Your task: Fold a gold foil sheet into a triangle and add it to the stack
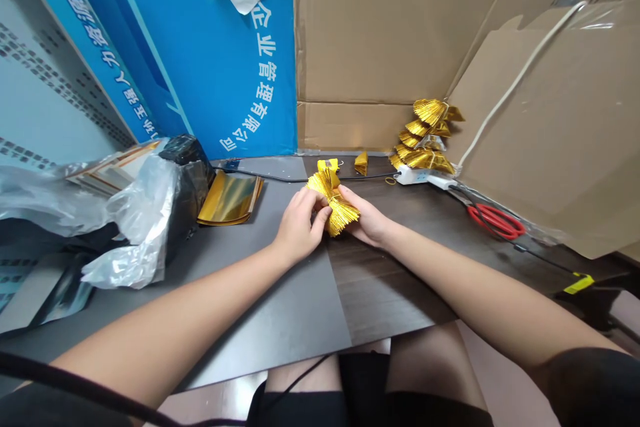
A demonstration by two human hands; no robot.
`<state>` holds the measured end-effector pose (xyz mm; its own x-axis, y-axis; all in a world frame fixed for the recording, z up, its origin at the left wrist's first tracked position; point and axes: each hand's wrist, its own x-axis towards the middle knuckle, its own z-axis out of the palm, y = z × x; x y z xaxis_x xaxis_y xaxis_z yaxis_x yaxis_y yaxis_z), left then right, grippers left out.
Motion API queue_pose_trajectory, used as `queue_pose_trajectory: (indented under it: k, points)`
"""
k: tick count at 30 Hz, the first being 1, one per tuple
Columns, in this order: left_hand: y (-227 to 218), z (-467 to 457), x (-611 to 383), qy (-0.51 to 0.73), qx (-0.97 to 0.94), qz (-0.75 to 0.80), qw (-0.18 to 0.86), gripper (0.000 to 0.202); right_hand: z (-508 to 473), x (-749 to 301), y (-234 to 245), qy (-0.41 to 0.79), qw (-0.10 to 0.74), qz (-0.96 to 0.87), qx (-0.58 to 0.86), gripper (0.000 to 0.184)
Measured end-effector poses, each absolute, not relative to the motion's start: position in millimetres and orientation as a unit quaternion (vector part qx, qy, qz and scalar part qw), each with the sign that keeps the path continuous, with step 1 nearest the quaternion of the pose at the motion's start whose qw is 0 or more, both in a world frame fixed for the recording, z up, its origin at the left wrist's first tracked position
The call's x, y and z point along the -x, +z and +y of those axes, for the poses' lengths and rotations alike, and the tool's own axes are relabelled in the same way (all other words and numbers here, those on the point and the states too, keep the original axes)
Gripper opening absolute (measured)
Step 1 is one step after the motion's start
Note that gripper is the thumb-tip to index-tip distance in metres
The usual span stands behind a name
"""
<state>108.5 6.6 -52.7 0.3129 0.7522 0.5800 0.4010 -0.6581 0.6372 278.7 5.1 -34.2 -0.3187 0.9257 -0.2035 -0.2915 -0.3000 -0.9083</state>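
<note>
Gold pleated foil fan (334, 205) is being pinched at its waist between your left hand (299, 227) and right hand (367, 220), keeping its folds bunched above the counter (300, 307).

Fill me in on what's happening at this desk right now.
A person seated at a dark table holds a pleated gold foil fan between both hands: the left hand grips its left side, the right hand supports it from the right. A pile of finished gold fans sits by the cardboard wall, above a white power strip. Flat gold foil sheets lie to the left, red scissors to the right.
</note>
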Motion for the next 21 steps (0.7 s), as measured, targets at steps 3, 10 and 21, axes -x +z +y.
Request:
queue_pose_trajectory:
  k: [3, 10, 21]
  points:
    - [-53, 7, -108, 0.460, -0.787, 0.366, 0.188, 0.007, 6, -279, -34, 0.720, 0.423, -0.396, 0.382, 0.044]
    - [-56, 0, -110, 0.480, -0.791, 0.362, 0.117, 0.050, 4, -279, -32, 0.731, 0.445, -0.361, 0.371, 0.032]
    - [-65, -2, -113, 0.399, -0.853, 0.316, 0.113, 0.084, -11, -257, -32, 0.723, 0.476, -0.374, 0.333, 0.056]
